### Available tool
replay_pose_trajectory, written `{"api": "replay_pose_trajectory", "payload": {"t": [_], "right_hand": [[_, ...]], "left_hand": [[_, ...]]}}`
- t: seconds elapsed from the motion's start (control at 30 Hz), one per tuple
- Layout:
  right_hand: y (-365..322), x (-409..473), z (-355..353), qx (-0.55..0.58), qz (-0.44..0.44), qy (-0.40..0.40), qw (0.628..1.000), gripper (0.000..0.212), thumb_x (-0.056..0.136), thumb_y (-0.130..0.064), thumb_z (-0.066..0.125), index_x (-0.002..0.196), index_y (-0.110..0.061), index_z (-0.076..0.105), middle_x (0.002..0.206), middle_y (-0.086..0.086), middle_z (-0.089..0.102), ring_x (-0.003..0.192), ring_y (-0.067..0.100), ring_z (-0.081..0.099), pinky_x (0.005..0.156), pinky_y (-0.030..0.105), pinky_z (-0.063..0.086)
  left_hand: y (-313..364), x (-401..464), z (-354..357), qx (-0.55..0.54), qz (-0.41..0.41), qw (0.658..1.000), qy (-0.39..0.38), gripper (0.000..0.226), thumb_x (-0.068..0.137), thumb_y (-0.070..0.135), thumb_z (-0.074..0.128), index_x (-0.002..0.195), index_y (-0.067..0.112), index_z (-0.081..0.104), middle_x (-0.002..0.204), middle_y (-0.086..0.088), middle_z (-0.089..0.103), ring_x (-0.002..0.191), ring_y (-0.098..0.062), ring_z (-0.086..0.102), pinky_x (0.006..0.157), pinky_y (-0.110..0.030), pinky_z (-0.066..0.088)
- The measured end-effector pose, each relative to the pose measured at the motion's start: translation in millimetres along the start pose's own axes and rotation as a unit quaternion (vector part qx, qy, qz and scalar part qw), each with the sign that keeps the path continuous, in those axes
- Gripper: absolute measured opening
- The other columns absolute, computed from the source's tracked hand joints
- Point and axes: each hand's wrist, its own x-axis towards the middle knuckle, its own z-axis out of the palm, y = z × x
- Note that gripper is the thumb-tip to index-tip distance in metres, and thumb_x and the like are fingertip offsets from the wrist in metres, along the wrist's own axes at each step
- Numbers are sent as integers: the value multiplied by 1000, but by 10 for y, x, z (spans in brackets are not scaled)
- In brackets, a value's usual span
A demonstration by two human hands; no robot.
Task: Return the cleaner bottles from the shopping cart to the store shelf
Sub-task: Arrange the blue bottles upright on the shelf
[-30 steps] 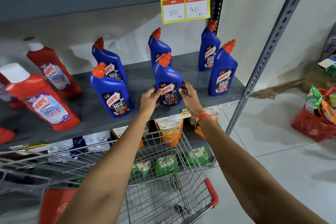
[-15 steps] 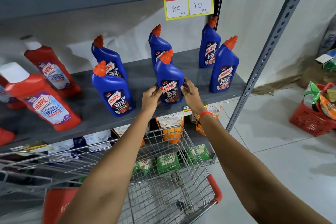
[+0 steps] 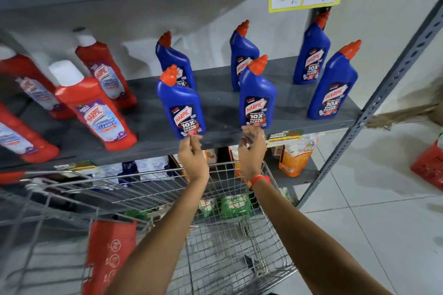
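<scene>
the middle blue bottle (image 3: 257, 98) is standing upright, cap up, label facing out, while the left hand (image 3: 193, 155) and right hand (image 3: 252, 151) are hovering loosely curled below it, gripping nothing.

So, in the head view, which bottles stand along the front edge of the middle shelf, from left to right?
Red white-capped plastic bottle → blue orange-capped plastic bottle → second blue bottle → third blue bottle.

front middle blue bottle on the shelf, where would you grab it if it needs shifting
Grip the front middle blue bottle around its wide lower body, coming from the open front edge of the shelf. It stands upright, its flat sides suit a thumb-and-fingers pinch, and its angled orange cap is too narrow. The right hand is already just below its base.
</scene>
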Motion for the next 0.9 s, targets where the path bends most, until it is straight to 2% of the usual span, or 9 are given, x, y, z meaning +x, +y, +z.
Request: {"api": "replay_pose_trajectory", "payload": {"t": [0.07,0.13,0.2,0.27,0.37,0.43,0.53,0.67,0.9], "right_hand": [[-82,-4,204,-22,-14,-69,997,41,77,16,51,97,-20,55,107,15,59,86,13,57,81,27,52],[-208,80,416,-38,-18,-143,989,37,82,10,55,113,-10,54,117,15,57,102,18,57,93,37,52],[-341,210,620,-53,-12,-215,975,50,84,5,59,130,-6,42,133,16,49,122,23,49,104,39,46],[-434,327,752,-40,12,-276,960,64,84,6,57,140,-7,29,142,17,41,131,24,41,108,40,41],[-447,425,845,-44,40,-351,935,65,85,12,52,141,-8,26,139,18,44,128,22,43,103,39,42],[-409,441,854,-78,31,-353,932,60,85,10,55,138,-4,31,136,20,47,127,29,46,104,40,42],[-374,404,839,-85,24,-336,938,57,85,3,60,135,-4,34,134,21,50,125,33,48,104,43,43],[-360,322,818,-83,13,-323,943,57,86,-2,61,136,-6,34,134,19,51,124,29,48,98,34,43],[-363,258,804,-77,10,-308,948,58,86,-2,61,136,-7,33,133,19,51,122,27,50,91,28,43]], "left_hand": [[-32,188,-150,0,-1,998,63,21,90,6,47,84,-12,56,78,-21,55,67,-15,47,62,-12,35],[-21,423,-264,-50,-22,997,51,24,91,8,48,103,-12,52,97,-17,53,80,-10,51,71,-2,38],[-12,654,-345,-92,-55,994,-28,34,92,14,48,122,0,45,121,-12,51,103,-13,53,87,-7,41],[-35,838,-380,-91,-71,986,-124,42,92,19,47,132,9,37,134,-11,47,118,-17,48,98,-25,42],[-61,1004,-390,-95,-80,966,-225,27,93,21,45,119,23,47,113,4,59,99,-2,58,88,-26,47],[-95,1055,-370,-105,-94,961,-240,17,93,19,45,105,28,52,98,11,61,85,1,61,84,-31,48],[-130,1111,-375,-121,-122,953,-250,16,93,19,44,107,21,52,98,9,60,87,-1,60,90,-37,48],[-135,1140,-413,-131,-141,949,-251,32,94,18,43,122,3,46,95,8,60,79,2,64,74,-18,55],[-125,1116,-457,-134,-151,943,-264,28,93,23,44,117,11,50,96,9,61,86,-2,60,70,-16,55]]}}
